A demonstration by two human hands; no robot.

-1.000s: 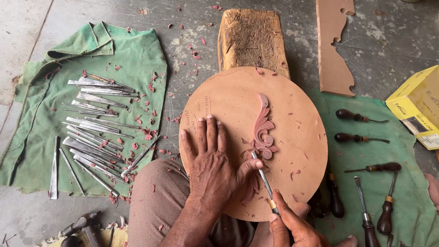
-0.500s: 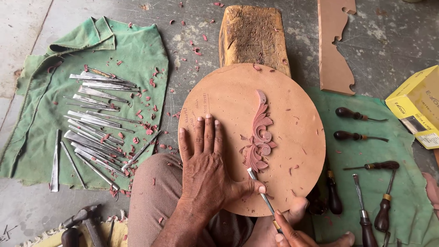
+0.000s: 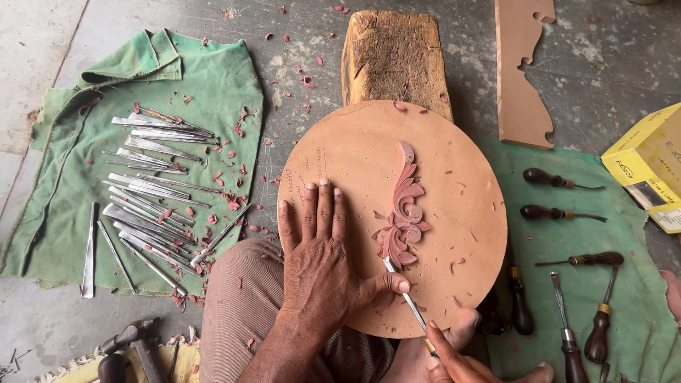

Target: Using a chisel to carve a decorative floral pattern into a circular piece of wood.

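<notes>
Since the earlier frame your chisel [image 3: 406, 296] tip slid up to the carved scroll's [image 3: 403, 211] lower end on the round board [image 3: 454, 177]. Your left hand [image 3: 323, 269] lies flat, thumb guiding the blade; your right hand [image 3: 454, 362], half cut off, fingers grasping the handle. The relief looks fragile; hold the stiff board's rim.

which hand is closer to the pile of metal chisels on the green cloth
Left. The left hand lies flat on the round board, just right of the metal chisels. The right hand is farther right, holding a carving tool.
</notes>
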